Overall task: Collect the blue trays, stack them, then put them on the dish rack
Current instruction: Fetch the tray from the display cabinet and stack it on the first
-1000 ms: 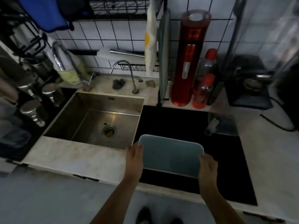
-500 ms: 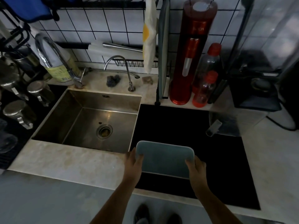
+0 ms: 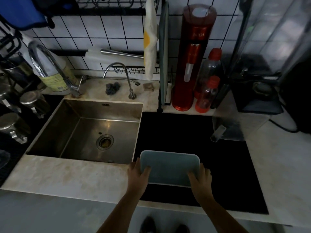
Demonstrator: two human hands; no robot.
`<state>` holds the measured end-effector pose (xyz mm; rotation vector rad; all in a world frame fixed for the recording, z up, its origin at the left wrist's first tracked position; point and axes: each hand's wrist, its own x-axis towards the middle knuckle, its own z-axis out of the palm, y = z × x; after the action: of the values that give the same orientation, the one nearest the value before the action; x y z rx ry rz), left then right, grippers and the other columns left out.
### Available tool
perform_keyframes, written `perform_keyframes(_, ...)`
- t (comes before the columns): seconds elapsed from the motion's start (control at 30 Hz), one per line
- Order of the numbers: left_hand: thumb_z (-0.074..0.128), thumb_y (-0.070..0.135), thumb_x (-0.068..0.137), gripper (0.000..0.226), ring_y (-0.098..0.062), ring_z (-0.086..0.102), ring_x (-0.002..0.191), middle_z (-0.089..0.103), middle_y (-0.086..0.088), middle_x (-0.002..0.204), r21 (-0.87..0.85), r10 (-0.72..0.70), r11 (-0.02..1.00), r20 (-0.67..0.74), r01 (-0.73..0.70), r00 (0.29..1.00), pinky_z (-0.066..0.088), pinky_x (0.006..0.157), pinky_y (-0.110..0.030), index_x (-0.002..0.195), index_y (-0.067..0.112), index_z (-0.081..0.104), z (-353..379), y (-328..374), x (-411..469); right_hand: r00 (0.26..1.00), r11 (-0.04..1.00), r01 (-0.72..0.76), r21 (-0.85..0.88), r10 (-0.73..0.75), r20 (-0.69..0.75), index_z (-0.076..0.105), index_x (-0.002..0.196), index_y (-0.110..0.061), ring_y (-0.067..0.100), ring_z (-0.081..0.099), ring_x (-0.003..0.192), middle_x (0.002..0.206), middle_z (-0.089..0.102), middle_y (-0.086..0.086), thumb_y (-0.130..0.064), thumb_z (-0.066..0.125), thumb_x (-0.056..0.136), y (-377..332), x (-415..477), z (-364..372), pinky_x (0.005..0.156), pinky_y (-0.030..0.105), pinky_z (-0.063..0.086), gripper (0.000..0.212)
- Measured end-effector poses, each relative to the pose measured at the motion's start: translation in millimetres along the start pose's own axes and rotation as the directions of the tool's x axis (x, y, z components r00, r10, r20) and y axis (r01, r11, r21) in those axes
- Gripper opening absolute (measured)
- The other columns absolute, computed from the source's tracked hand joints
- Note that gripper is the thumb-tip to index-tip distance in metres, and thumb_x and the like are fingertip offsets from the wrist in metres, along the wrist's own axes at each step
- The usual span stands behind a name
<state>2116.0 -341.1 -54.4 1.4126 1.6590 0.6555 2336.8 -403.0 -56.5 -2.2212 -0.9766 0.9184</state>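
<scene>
- The view now sits higher and closer over the counter [image 3: 55, 175] than a second ago: the sink [image 3: 87, 132] and the black hob [image 3: 193, 148] fill more of the frame, and more of the tiled wall shows above them.
- The dish rack [image 3: 111, 5] is only partly in view, as black wire along the top edge above the sink; it is well apart from the tray, and I cannot tell how much room it has.
- The blue tray [image 3: 170, 167] has come nearer the body and looks smaller in the frame than a second ago. It is held over the front of the hob, just right of the sink. Whether it is one tray or a stack I cannot tell.
- The left hand [image 3: 137, 174] clasps the tray's left end, thumb over the rim; it has slid from the edge to a firmer hold.
- The right hand [image 3: 200, 178] clasps the right end the same way.
- My reading: the tray is collected and lifted, and carrying it up to the rack is what remains.
</scene>
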Motion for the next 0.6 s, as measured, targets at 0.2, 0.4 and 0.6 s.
perform_keyframes(0.2,0.052,0.046,0.091,0.053,-0.039,0.043,0.122,0.049,-0.018,0.132,0.376,-0.098,0.924,0.055,0.070,0.994,0.038,0.095,-0.044,0.136,0.018,0.049,-16.6,23.8,13.7,0.998,0.997,-0.063,0.033,0.064,-0.016,0.028,0.152,-0.008,0.043,0.036,0.132,0.147,0.034,0.024,-0.041,0.051,0.097,-8.6,-0.5,-13.2,0.108,0.053,0.035,0.069)
perform_keyframes(0.4,0.063,0.023,0.091,0.035,-0.027,0.060,0.109,0.059,-0.016,0.127,0.045,0.182,0.981,0.140,-0.190,0.973,0.048,0.095,-0.040,0.126,0.014,0.062,-17.4,103.3,20.0,0.965,0.872,-0.138,0.470,0.224,-0.132,0.039,0.148,-0.014,0.038,0.044,0.129,0.146,0.041,0.018,-0.040,0.052,0.095,-37.6,2.7,-66.9,0.105,0.047,0.038,0.061)
perform_keyframes(0.6,0.039,0.018,0.103,0.028,-0.022,0.063,0.107,0.068,-0.009,0.110,-0.436,0.310,0.897,0.493,-0.077,0.813,0.049,0.087,-0.031,0.108,0.024,0.066,9.5,194.2,-0.5,0.956,0.696,0.054,0.716,0.170,-0.237,0.060,0.102,-0.032,0.000,0.056,0.088,0.104,0.061,-0.009,-0.035,0.045,0.099,-53.7,-31.7,-130.8,0.075,0.025,0.043,0.016)
